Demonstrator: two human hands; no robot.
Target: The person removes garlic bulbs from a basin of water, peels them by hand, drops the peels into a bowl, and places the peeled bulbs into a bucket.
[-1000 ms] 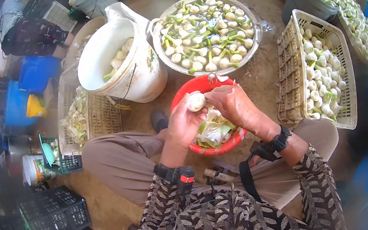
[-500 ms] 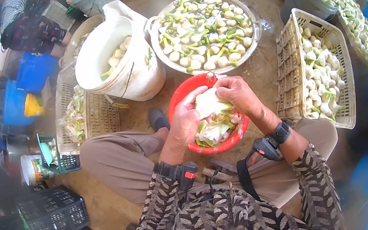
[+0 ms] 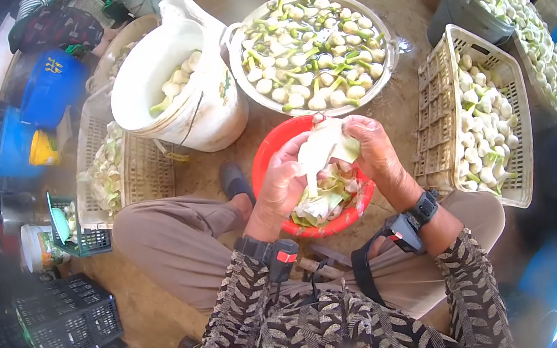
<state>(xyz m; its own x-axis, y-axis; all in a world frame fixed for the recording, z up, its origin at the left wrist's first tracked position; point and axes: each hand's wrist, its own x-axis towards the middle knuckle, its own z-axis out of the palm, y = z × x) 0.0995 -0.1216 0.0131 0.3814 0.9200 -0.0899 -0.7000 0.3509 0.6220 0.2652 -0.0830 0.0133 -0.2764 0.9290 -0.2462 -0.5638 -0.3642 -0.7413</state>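
Between my hands, over the red basin (image 3: 263, 162), is a white bulb (image 3: 320, 149) with a pale layer of skin spread across it. My left hand (image 3: 281, 182) closes on its left side. The fingers of my right hand (image 3: 373, 150) pinch the skin at its right edge. Loose pale green and white peelings (image 3: 328, 199) lie in the basin below. How much of the bulb is bare is hidden by the skin.
A white bucket (image 3: 210, 123) with bulbs stands ahead left, beside a wide basin (image 3: 387, 69) of bulbs in water. At right is a crate (image 3: 434, 124) of bulbs. Black crates (image 3: 69, 319) are stacked at left. A person (image 3: 56, 30) sits at the upper left.
The round bulb end seen in my left hand a second ago is now covered by a spread pale layer. My right hand has moved right, away from my left.
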